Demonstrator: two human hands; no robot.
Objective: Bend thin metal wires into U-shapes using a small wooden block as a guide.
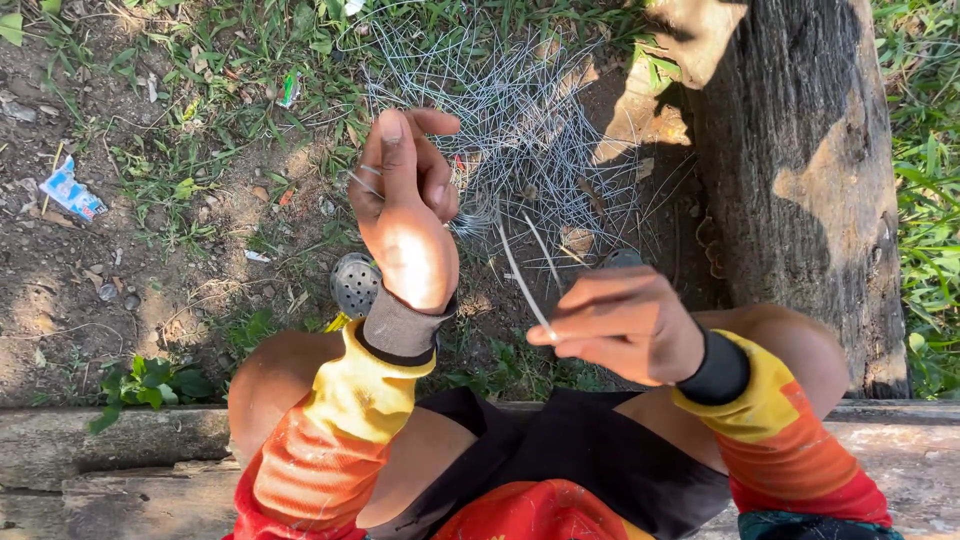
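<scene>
A person sat on a wooden ledge (110,440), knees apart, looking down at bare ground. The landmark was a loose pile of thin grey wires (520,130) spread on the dirt ahead. Far left of the pile lay a scrap of blue and white wrapper (70,190) among grass and soil. Just left of the pile and nearer the person, the left hand (405,205) was raised, its fingers (420,150) curled closed around wire looped over them. Below that hand, a grey perforated shoe (355,283) showed on the ground. Nearer than the pile and slightly right of its middle, the right hand (625,325) pinched one pale strand (522,280) between thumb and fingertips, the strand running up toward the left hand. Right of the pile stood a dark, weathered wooden post (800,180). Judged from this, steady tension between both hands would keep the strand neat and untangled.
</scene>
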